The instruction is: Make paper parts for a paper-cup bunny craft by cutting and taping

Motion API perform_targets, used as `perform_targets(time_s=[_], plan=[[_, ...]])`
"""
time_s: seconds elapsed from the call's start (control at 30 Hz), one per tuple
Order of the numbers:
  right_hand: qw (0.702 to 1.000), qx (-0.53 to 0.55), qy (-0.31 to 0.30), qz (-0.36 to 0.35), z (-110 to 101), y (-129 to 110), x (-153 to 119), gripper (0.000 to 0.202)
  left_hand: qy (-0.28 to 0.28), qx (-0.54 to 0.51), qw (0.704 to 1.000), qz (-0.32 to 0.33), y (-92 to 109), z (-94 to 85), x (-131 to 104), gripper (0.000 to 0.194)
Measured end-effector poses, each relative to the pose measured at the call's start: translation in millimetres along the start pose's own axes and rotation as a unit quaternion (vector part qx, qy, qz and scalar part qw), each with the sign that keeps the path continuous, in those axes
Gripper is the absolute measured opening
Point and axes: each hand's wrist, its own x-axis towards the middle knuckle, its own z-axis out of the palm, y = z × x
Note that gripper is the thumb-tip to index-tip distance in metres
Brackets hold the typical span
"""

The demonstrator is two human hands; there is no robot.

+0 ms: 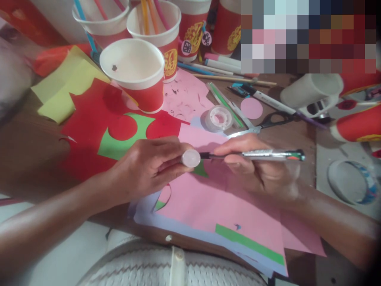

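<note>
My left hand [157, 167] is closed, pinching a small whitish round-ended thing [191, 158] between thumb and fingers; its kind cannot be made out. A slim multi-colour pen [258, 155] lies in the closed fingers of my right hand [253, 171]. Its dark tip end points left and meets or nearly meets the edge of the round piece. Both hands are above pink paper [238, 198]. Under and beside my left hand are red paper [89, 107] and green paper [111, 147] with round cut-outs.
A red and white paper cup [143, 95] stands behind my hands, with several more cups farther back. Clear tape [219, 118], scissors [275, 118], a pink paper circle [251, 108] and markers lie beyond. On the right are a white mug [309, 91] and a tape ring [369, 184].
</note>
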Motion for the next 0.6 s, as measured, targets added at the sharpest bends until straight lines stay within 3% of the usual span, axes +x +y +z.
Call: perform_targets(time_s=[0.17,0.3,0.43,0.6], plan=[[0.999,0.003,0.001,0.048,0,-2,14,0.022,0.030,0.008,0.999,0.015,-1,1.5,1,0.020],[0.995,0.056,-0.001,0.078,4,5,32,0.025,0.024,0.007,1.000,0.015,-1,2.2,2,0.018],[0.992,0.050,-0.065,0.094,5,13,58,0.034,0.025,0.018,0.999,0.012,-1,1.8,1,0.019],[0.980,0.076,-0.181,0.030,6,15,91,0.041,0.021,0.028,0.999,0.003,1,1.8,1,0.016]])
